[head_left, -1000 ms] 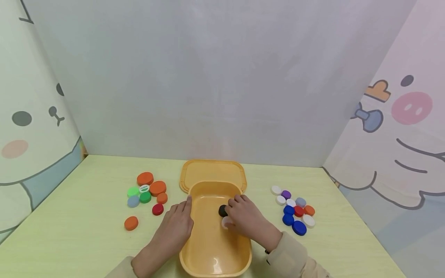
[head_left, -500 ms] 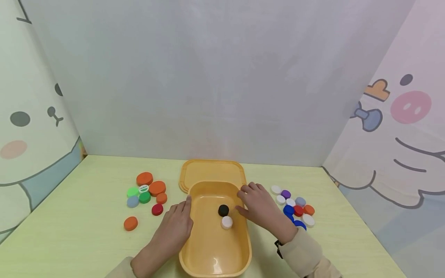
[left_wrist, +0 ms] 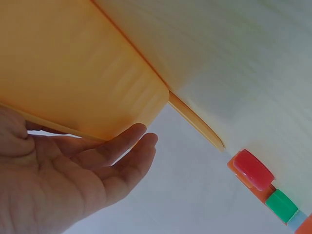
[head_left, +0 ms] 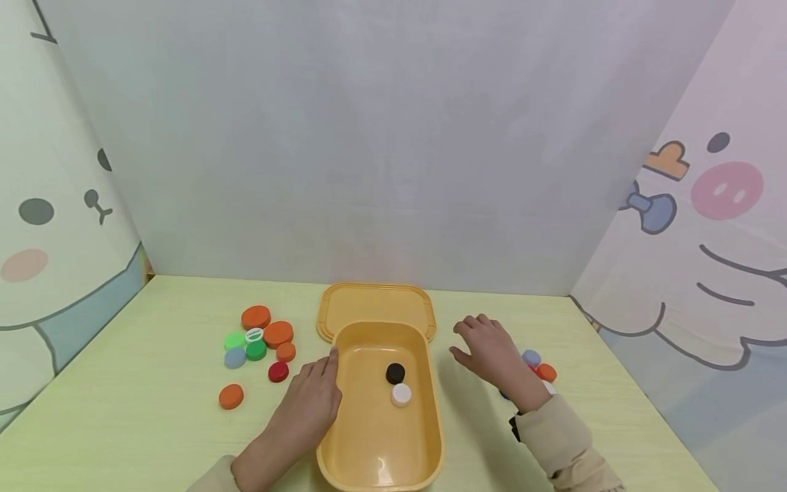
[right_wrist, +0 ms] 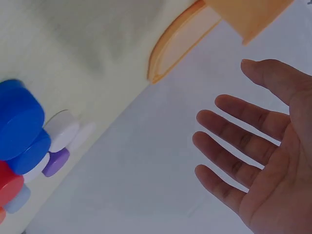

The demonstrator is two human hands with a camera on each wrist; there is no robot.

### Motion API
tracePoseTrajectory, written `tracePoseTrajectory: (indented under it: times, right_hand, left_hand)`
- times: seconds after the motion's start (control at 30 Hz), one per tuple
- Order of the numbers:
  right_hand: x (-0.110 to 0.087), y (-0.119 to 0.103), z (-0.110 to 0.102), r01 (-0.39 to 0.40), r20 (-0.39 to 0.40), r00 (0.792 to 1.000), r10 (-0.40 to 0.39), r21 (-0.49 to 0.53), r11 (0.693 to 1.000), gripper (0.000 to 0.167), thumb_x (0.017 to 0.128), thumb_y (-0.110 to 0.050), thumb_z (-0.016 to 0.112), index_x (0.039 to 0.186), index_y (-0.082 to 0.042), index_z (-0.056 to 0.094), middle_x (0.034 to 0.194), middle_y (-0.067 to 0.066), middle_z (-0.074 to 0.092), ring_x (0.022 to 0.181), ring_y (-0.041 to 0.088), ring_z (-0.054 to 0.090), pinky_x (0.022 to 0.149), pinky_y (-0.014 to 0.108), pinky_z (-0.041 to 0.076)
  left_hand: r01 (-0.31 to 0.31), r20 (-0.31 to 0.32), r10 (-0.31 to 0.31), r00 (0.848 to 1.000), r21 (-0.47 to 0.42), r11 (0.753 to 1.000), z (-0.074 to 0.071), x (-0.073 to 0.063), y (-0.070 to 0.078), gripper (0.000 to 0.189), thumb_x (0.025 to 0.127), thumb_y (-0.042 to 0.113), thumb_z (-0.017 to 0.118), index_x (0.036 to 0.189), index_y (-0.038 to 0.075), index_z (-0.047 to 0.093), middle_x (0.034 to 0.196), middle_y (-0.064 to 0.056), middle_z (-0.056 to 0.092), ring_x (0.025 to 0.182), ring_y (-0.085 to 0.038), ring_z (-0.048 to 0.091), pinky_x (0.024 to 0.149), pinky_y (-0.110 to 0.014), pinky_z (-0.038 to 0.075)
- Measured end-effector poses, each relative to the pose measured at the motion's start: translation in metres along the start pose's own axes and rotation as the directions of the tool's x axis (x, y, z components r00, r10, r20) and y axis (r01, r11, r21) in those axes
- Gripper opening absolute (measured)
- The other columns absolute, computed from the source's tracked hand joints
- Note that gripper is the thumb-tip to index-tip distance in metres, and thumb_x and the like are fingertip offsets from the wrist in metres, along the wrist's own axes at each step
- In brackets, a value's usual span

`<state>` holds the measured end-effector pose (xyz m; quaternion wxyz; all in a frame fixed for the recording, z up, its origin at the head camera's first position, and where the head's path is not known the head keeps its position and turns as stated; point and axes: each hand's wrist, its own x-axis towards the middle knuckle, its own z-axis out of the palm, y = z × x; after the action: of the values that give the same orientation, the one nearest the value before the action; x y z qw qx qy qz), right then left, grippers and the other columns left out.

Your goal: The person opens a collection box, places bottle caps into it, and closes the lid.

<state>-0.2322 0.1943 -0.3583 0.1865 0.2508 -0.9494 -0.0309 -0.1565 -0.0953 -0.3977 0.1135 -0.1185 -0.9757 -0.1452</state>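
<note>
An orange plastic box (head_left: 375, 437) stands on the table, holding a black bottle cap (head_left: 395, 373) and a white bottle cap (head_left: 402, 394) that touch or nearly touch. My left hand (head_left: 309, 400) rests on the box's left rim. Its visible fingers (left_wrist: 124, 151) are extended in the left wrist view; the thumb is mostly hidden there. To the right of the box, my right hand (head_left: 492, 352) hovers with spread fingers and nothing in them. Beneath and beyond it lie blue caps (right_wrist: 19, 119) with white, purple and red ones, mostly covered by the hand in the head view.
The orange lid (head_left: 376, 307) lies flat behind the box. On the left is a group of caps, including a large orange cap (head_left: 278, 334), a green cap (head_left: 255, 350) and a dark red cap (head_left: 279, 371). A pale curtain (head_left: 381, 150) hangs behind the table.
My right hand has let go of the white cap, leaving it by the black one in the box, then lifted out and moved right, over the right-hand caps. The left hand has stayed put.
</note>
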Motion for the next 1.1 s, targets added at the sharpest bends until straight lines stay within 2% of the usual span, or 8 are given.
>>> tracePoseTrajectory:
  times: [0.3,0.63,0.87,1.1]
  right_hand:
    - [-0.009,0.031,0.021,-0.077,0.033,0.996,0.078,-0.014,0.997,0.028,0.074,-0.026,0.073,0.092,-0.007,0.064,0.084,0.005,0.061,0.073,0.022,0.052,0.062,0.035,0.046]
    - [-0.019,0.054,0.032,-0.165,0.139,0.976,0.168,-0.034,0.986,0.030,0.075,-0.024,0.072,0.096,-0.004,0.064,0.086,0.008,0.061,0.076,0.025,0.052,0.063,0.040,0.045]
    - [-0.024,0.065,0.039,-0.186,0.189,0.963,0.191,-0.045,0.981,0.023,0.076,-0.022,0.071,0.088,-0.005,0.063,0.076,0.005,0.056,0.069,0.020,0.045,0.058,0.036,0.041]
    - [-0.028,0.071,0.045,-0.168,0.163,0.971,0.173,-0.043,0.985,0.023,0.073,-0.023,0.074,0.082,-0.006,0.061,0.073,0.003,0.051,0.068,0.020,0.042,0.057,0.034,0.038]
  left_hand:
    - [-0.002,0.003,0.002,1.000,0.000,1.000,0.000,-0.001,0.000,0.052,0.088,0.015,0.048,0.135,-0.004,0.038,0.123,-0.016,0.055,0.109,-0.032,0.050,0.090,-0.045,0.045]
    - [0.001,0.009,-0.001,1.000,-0.003,1.000,-0.001,-0.001,0.001,0.052,0.088,0.015,0.048,0.135,-0.004,0.039,0.123,-0.016,0.055,0.109,-0.033,0.051,0.090,-0.045,0.045]
    - [0.008,0.023,-0.008,1.000,-0.009,1.000,-0.001,-0.001,0.001,0.053,0.088,0.016,0.048,0.136,-0.003,0.038,0.123,-0.016,0.054,0.110,-0.032,0.051,0.091,-0.045,0.045]
    - [0.006,0.022,-0.006,1.000,-0.011,1.000,-0.002,-0.001,0.002,0.052,0.088,0.016,0.048,0.136,-0.004,0.037,0.123,-0.016,0.054,0.110,-0.032,0.051,0.091,-0.045,0.045]
